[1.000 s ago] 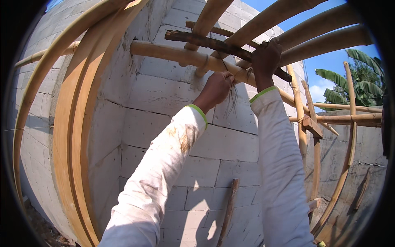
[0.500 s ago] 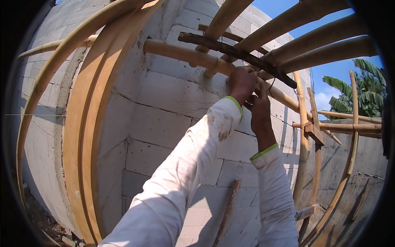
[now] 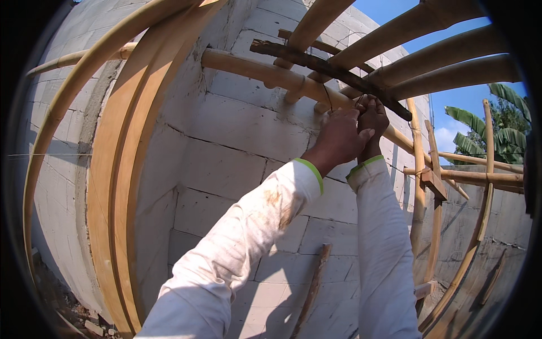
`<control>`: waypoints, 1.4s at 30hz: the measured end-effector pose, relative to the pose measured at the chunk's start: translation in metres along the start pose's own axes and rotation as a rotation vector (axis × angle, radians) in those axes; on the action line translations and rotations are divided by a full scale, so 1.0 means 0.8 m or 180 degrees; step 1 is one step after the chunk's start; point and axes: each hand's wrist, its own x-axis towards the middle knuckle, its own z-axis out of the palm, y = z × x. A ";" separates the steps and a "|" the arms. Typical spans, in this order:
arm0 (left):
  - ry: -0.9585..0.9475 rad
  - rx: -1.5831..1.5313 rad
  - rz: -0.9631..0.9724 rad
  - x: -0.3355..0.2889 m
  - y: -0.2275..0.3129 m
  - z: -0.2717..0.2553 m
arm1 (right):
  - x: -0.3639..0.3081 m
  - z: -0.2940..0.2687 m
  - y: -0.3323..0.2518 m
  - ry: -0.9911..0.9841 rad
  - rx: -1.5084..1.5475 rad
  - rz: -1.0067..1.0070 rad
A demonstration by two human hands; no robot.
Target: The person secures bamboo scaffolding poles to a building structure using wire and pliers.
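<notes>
While both forearms extend upward from the lower edge of the view, the left hand point(image 3: 340, 135) and the right hand point(image 3: 373, 121) meet at the underside of a long horizontal bamboo pole point(image 3: 265, 75). The left hand presents its back to the camera and covers part of the pole; its fingers are bent, but their tips are hidden, so whether this grip is closed on anything cannot be told. The right hand is set just beside it, fingers raised near the lower edge of a dark wooden strip point(image 3: 307, 60); the state of this grip likewise cannot be told.

A thin dark wire point(image 3: 329, 100) passes down across the face of the pole to the left hand. The dark strip lies obliquely above the pole, beneath several thicker overhead bamboo poles point(image 3: 406, 31) that run toward the upper right.

Each arm wears a white sleeve point(image 3: 243, 243) with a green cuff edge; the left one bears a brown stain. Behind the hands stands a pale block wall point(image 3: 226, 130), with a narrow stick point(image 3: 313, 288) leaning low against it. Tall timber boards point(image 3: 116, 169) rise at left.
</notes>
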 end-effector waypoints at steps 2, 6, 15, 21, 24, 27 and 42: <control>0.0474 0.0696 0.0580 -0.025 -0.031 -0.015 | -0.003 0.038 -0.003 0.0426 -0.0019 0.0186; 0.0285 0.0685 0.0303 -0.050 -0.044 -0.062 | 0.025 0.034 0.004 0.0463 -0.0222 0.0103; 0.0046 0.0411 -0.0431 -0.052 -0.057 -0.104 | 0.015 0.027 0.009 0.0391 0.0014 0.0278; -0.0076 0.0110 -0.0566 -0.034 -0.045 -0.102 | 0.025 -0.004 0.008 0.0239 0.0028 0.0320; 0.0308 0.0221 -0.0591 -0.016 -0.071 -0.096 | 0.012 0.001 -0.008 0.0249 -0.0072 0.0399; 0.0665 -0.0311 -0.0641 0.000 -0.085 -0.096 | 0.005 -0.004 -0.026 0.0196 -0.0084 0.0433; 0.0873 -0.0311 -0.0870 0.050 -0.122 -0.076 | 0.038 0.005 -0.050 0.0361 -0.0035 0.0318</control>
